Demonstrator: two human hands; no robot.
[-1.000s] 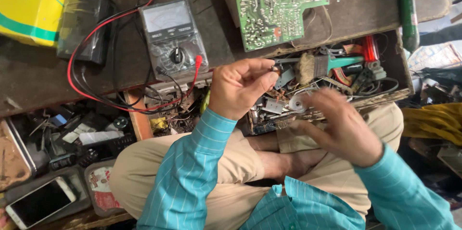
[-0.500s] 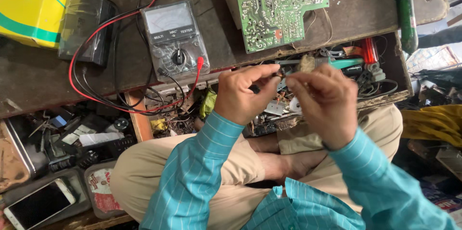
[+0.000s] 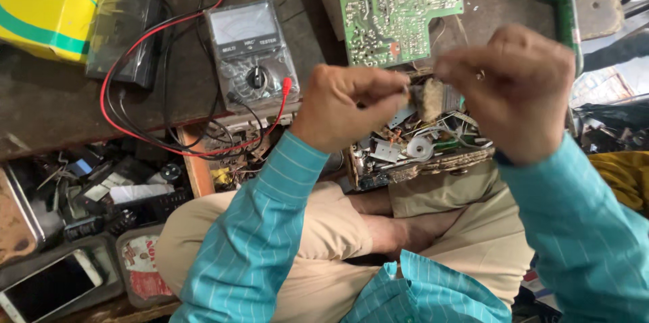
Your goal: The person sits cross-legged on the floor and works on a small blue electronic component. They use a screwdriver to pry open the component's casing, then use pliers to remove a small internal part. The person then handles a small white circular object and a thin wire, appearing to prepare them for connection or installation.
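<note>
My left hand (image 3: 351,107) is raised above my lap, thumb and fingers pinched on a small metal part (image 3: 406,92) at the fingertips. My right hand (image 3: 514,86) is level with it, a short gap to the right, fingers curled closed. Whether it grips anything is too small to tell. Both hands hover over an open tray of loose metal parts and screws (image 3: 419,151). Beyond them, a green circuit board (image 3: 399,5) lies solder side up on the bench.
A grey analog multimeter (image 3: 250,53) with red and black leads sits left of the board. At far left are a yellow box (image 3: 47,5) and a dark case (image 3: 125,36). A green-handled tool (image 3: 568,19) lies at right. A phone (image 3: 47,289) and a drawer of parts (image 3: 101,188) are at lower left.
My right hand came up from the parts tray over my lap to meet my left hand. Both hands are now higher and closer to the camera.
</note>
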